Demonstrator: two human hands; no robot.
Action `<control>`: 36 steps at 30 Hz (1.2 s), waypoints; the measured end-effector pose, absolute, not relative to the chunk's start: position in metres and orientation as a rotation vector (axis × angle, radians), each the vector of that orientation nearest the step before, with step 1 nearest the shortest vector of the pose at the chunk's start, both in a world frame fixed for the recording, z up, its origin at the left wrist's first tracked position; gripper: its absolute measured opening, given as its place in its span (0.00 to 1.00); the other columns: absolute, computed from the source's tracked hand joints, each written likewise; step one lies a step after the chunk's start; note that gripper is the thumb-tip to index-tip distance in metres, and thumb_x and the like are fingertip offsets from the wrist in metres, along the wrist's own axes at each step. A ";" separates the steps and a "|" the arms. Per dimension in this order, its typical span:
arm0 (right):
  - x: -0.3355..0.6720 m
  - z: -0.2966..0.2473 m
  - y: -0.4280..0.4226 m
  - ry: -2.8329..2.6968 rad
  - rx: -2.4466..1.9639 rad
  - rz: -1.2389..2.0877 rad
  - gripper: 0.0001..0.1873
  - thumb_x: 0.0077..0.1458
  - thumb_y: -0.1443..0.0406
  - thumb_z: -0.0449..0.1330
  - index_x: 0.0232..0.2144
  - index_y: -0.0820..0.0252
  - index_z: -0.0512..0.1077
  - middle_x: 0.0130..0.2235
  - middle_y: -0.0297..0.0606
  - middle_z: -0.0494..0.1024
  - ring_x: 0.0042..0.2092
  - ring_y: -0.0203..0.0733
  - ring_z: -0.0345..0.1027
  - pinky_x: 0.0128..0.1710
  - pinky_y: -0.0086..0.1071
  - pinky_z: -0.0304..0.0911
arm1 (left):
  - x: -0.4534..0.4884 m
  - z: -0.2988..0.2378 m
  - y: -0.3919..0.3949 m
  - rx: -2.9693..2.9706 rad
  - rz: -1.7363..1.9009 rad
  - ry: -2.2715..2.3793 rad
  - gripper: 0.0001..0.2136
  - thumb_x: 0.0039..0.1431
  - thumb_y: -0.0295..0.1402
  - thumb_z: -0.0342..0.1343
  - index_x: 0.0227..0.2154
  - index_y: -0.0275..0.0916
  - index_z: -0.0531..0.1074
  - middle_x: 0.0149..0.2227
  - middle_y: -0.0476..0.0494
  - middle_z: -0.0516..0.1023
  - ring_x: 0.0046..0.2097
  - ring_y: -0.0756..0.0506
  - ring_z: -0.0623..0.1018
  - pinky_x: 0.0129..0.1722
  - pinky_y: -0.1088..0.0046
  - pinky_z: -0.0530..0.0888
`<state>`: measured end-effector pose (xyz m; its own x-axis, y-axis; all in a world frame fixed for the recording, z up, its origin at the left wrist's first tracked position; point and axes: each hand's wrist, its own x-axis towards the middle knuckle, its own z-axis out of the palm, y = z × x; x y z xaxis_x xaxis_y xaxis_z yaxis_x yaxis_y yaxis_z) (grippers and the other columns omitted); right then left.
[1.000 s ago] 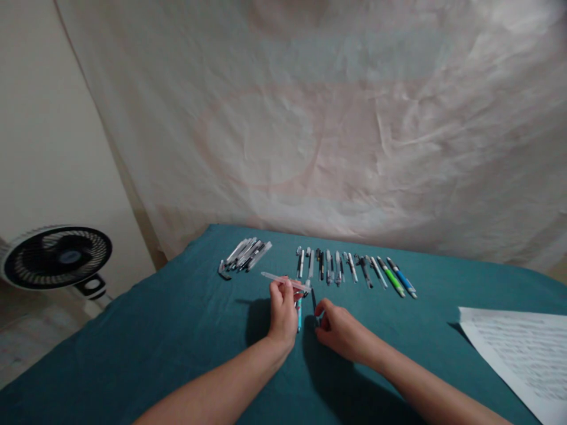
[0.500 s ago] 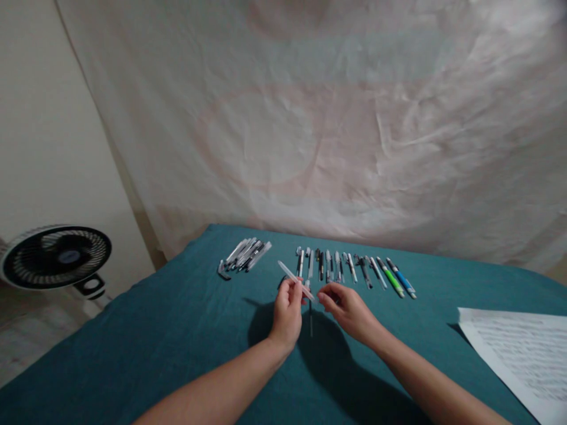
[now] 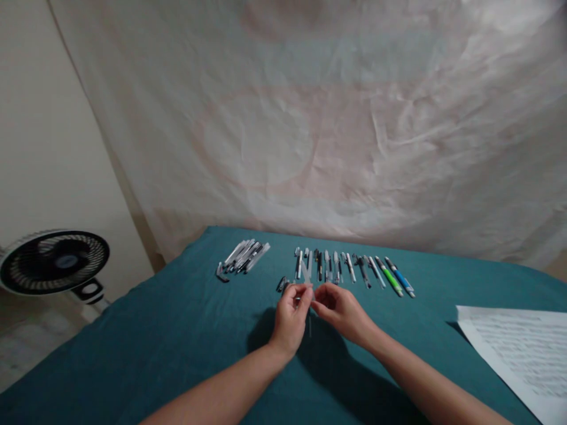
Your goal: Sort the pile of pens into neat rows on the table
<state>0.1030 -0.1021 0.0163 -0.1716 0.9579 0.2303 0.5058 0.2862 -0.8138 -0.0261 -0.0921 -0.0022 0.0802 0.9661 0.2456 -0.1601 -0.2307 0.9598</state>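
Draped sheet (image 3: 354, 118) behind the pen row (image 3: 349, 268); teal table (image 3: 177, 330) beneath the row; paper (image 3: 522, 348) well right of the row and nearer the person; fan (image 3: 53, 262) far left of the row, off the table; bundle (image 3: 243, 257) of pens near the row's left end; left hand (image 3: 290, 316) and right hand (image 3: 343, 310) meet just in front of that end, the fingertips of both pinched on a blurred clear pen (image 3: 307, 277) held above the cloth; thin dark rod (image 3: 310, 324) hangs below the pen; small dark piece (image 3: 282, 284) lies between bundle and row.
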 end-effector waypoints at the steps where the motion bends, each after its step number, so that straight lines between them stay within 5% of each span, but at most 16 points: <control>1: 0.105 0.014 -0.100 -1.799 -1.353 0.759 0.07 0.48 0.63 0.53 0.29 0.63 0.63 0.24 0.33 0.68 0.25 0.32 0.60 0.23 0.24 0.55 | -0.027 -0.002 -0.091 1.305 1.393 0.922 0.12 0.51 0.37 0.50 0.37 0.38 0.66 0.37 0.43 0.71 0.40 0.49 0.71 0.41 0.73 0.65; 10: 0.118 -0.002 -0.097 -1.870 -1.608 0.799 0.21 0.43 0.69 0.54 0.43 0.64 0.57 0.23 0.32 0.70 0.24 0.33 0.62 0.24 0.25 0.52 | -0.056 -0.001 -0.041 1.422 1.528 1.130 0.11 0.49 0.34 0.50 0.37 0.37 0.63 0.38 0.43 0.69 0.40 0.50 0.70 0.43 0.71 0.64; 21: 0.112 0.001 -0.102 -1.956 -1.687 0.727 0.17 0.47 0.63 0.53 0.41 0.62 0.60 0.26 0.36 0.72 0.27 0.35 0.64 0.25 0.26 0.50 | -0.115 0.002 0.052 2.086 1.101 1.632 0.08 0.45 0.28 0.52 0.32 0.36 0.68 0.38 0.40 0.70 0.42 0.43 0.68 0.46 0.62 0.60; 36: 0.109 0.000 -0.106 -1.969 -1.498 0.789 0.13 0.48 0.65 0.52 0.39 0.61 0.64 0.25 0.34 0.72 0.25 0.33 0.63 0.23 0.24 0.50 | -0.115 -0.014 0.066 2.237 0.975 1.939 0.06 0.49 0.31 0.50 0.28 0.33 0.66 0.36 0.36 0.69 0.45 0.38 0.65 0.46 0.60 0.57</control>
